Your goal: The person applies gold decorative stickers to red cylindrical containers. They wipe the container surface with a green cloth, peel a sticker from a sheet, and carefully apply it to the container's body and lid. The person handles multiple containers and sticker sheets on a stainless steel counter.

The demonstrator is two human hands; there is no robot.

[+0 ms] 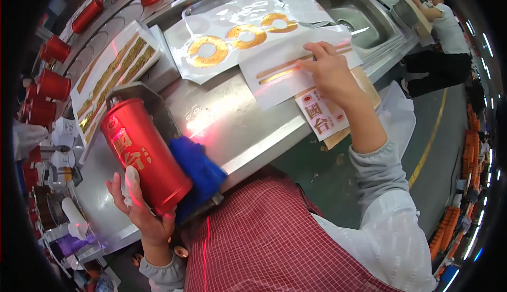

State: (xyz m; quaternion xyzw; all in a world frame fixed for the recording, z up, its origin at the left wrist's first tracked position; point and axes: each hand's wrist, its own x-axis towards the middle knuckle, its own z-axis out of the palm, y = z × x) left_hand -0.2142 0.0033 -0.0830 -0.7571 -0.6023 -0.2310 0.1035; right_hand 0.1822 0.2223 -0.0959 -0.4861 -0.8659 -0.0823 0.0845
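My left hand [138, 207] grips the base of a red cylindrical bottle [143, 152] with gold characters, lying tilted on a steel fixture; a white bandage wraps one finger. A blue cloth [198, 168] lies right beside the bottle. My right hand [330, 70] presses its fingers on a white backing sheet [285, 73] that carries thin gold strips. Beyond it lies a clear sheet with three gold ring stickers [240, 37]. A small card of red and gold labels [321, 115] sits under my right wrist.
A steel worktable [232, 118] runs across, with a sink [362, 17] at the far right. Sheets of gold strip stickers [111, 78] lie at left. Several red bottles [53, 83] line the left and far edge. Another person [446, 38] works at upper right.
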